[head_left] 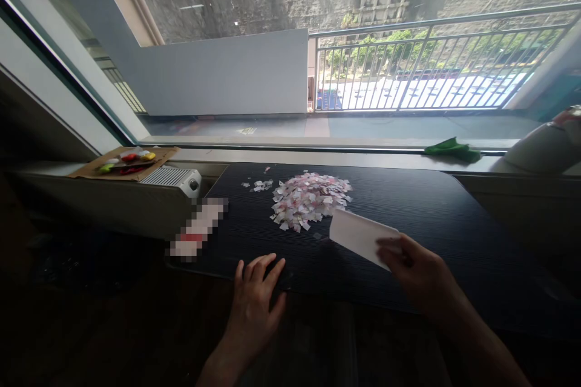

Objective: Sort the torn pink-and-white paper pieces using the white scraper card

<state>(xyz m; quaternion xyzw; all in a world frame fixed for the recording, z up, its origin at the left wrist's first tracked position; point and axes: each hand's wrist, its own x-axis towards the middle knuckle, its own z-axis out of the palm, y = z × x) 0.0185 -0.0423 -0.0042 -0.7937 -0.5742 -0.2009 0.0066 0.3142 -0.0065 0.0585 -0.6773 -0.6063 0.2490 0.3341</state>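
Note:
My right hand (411,260) grips a flat white card (361,234) by its right end. The card is tilted, and its far left end is close to the lower right side of a heap of small pinkish-white paper scraps (308,201). A few loose scraps (262,185) lie left of the heap. My left hand (258,281) rests at the table's near edge, fingers spread and holding nothing. All of this is on a black wood-grain table (399,193).
A blurred-out pale item (200,230) lies at the table's left edge. Beyond it are a white radiator (175,180) and cardboard (91,166) with colourful small items. A green cloth (452,150) lies on the sill under a large window; a pale rounded object (542,148) stands at right.

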